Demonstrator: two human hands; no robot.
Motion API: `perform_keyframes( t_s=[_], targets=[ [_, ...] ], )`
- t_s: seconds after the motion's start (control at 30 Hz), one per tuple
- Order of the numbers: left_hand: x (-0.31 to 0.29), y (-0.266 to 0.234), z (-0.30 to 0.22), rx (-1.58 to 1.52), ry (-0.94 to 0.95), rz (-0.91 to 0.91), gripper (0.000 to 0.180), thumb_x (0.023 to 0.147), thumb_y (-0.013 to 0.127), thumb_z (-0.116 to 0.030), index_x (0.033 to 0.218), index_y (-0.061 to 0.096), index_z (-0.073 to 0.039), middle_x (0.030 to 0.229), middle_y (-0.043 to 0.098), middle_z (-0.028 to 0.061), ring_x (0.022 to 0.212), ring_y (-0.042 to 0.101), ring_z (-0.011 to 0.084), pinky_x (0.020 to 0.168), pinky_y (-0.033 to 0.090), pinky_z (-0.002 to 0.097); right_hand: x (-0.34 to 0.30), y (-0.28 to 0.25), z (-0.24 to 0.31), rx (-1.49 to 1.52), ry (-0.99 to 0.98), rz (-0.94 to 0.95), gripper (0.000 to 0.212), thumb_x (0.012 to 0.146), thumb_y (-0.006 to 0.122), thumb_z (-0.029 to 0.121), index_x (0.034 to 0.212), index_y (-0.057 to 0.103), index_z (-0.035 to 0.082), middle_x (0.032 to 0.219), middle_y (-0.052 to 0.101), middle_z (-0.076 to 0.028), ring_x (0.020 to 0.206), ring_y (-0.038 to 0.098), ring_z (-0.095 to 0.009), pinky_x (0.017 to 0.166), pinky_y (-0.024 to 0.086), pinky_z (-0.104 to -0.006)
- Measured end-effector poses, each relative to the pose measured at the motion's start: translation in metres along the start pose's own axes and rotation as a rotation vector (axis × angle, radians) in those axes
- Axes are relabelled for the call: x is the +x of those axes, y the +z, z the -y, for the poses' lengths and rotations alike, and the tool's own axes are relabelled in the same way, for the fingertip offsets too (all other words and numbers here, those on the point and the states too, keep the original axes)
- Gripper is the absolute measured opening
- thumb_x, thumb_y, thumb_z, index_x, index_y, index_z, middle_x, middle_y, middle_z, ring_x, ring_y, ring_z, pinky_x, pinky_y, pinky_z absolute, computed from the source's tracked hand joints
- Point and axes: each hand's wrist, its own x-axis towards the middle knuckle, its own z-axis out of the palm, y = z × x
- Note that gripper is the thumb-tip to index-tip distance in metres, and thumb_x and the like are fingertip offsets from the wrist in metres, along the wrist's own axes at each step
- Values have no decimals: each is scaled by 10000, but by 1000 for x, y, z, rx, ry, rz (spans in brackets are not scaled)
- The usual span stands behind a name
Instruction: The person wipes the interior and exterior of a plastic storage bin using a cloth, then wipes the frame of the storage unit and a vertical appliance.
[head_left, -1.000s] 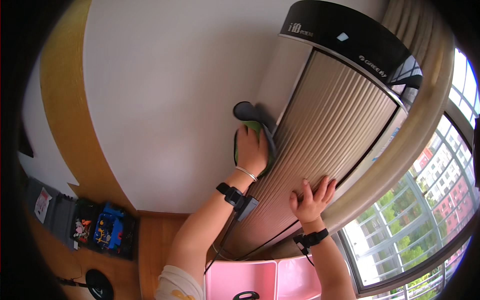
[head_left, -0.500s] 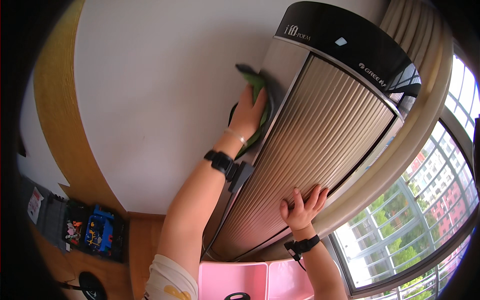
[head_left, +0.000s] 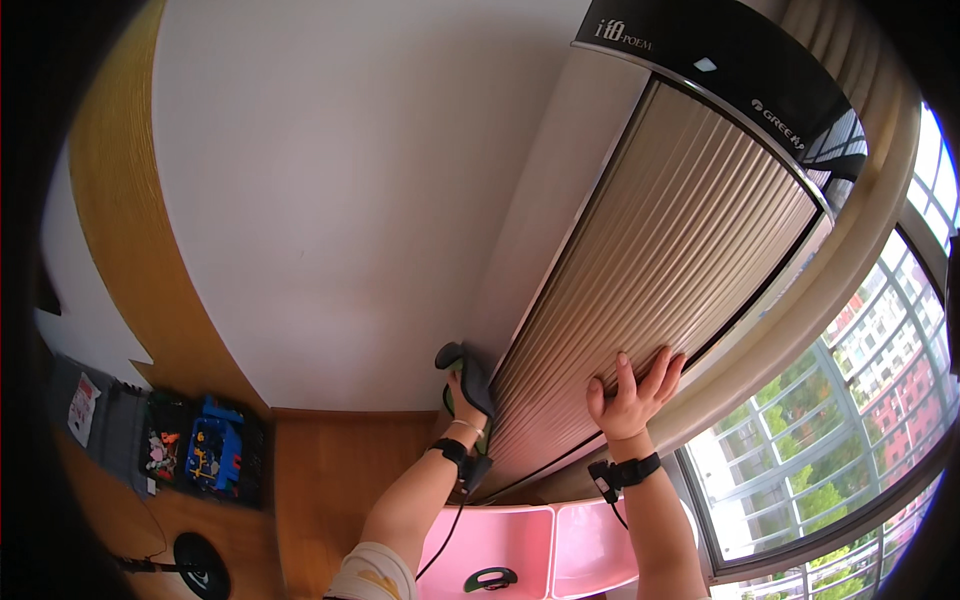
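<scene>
A tall standing air conditioner (head_left: 660, 240) with a ribbed champagne-coloured front and a black top leans across the view. Low on its left side, my left hand (head_left: 461, 402) presses a cloth (head_left: 479, 384), dark grey with a green face, to the side panel. The fingers are closed round the cloth and partly hidden by it. My right hand (head_left: 634, 400) lies flat on the ribbed front near its right edge, fingers spread, holding nothing. Each wrist wears a black strap with a small device.
Below stands a pink two-part tub (head_left: 490, 530) with a black and green handled object (head_left: 491, 579) in it. A cream curtain (head_left: 790, 300) and barred window (head_left: 800, 440) are at right. At left are a box of toys (head_left: 215, 455) and a black round base (head_left: 202, 565).
My left hand has slid the cloth well down the air conditioner's side. My right hand stays spread on the front panel. The view has shifted slightly.
</scene>
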Motion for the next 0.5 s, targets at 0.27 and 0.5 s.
perform_keyframes(
  t_s=[0.27,0.5],
  targets=[
    [50,-44,-228,-146,660,-30,561,773,698,-216,1245,488,4,1417,295,340,1277,309,523,1063,276,538,1,-3,-4,-15,16,18,459,811,603,425,1210,590,197,1419,362,-289,1304,290,-543,1031,270,-613],
    [23,-33,-135,-194,514,18,516,771,647,-125,1254,507,-8,1329,457,256,1257,369,450,1064,290,496,0,-1,-4,-4,3,9,466,791,631,404,1205,596,191,1425,354,-297,1313,281,-545,1046,259,-604]
  ],
)
